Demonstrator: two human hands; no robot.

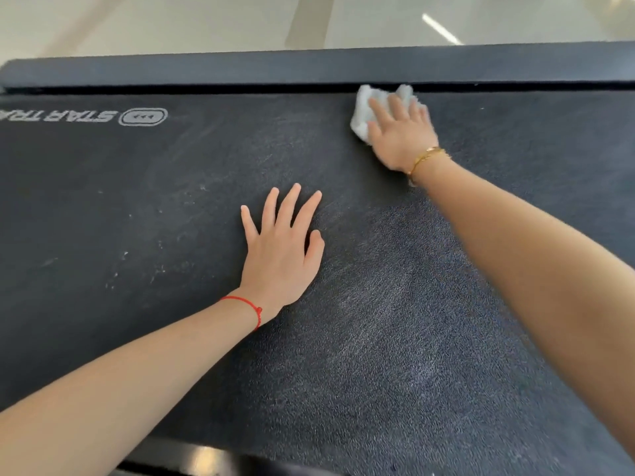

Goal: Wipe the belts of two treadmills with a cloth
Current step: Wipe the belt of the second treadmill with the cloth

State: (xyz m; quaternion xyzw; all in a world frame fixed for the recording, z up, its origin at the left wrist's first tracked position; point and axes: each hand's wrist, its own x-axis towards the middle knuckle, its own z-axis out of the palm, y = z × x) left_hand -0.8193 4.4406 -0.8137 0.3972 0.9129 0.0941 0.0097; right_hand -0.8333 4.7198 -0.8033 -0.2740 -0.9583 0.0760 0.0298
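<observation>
The right hand (400, 132) lies with its fingers (398, 106) laid nearly straight over a crumpled white cloth (360, 113), pressing it onto the belt (395, 321) at its far edge, just beside the dark side rail (240, 68), likely to rub that strip. The left hand (281, 252) rests flat mid-belt, fingers spread, holding nothing, probably as a prop for the reach. A white logo (142, 116) and pale scuffs mark the belt to the left; nothing blocks the cloth but the rail

Matt, finely grained dark rubber on the belt (171, 218), dusty-streaked at left. Soft, crumpled white cloth (362, 111) at far right. Smooth dark plastic on the far side rail (240, 68). Glossy pale floor (171, 22) beyond.
</observation>
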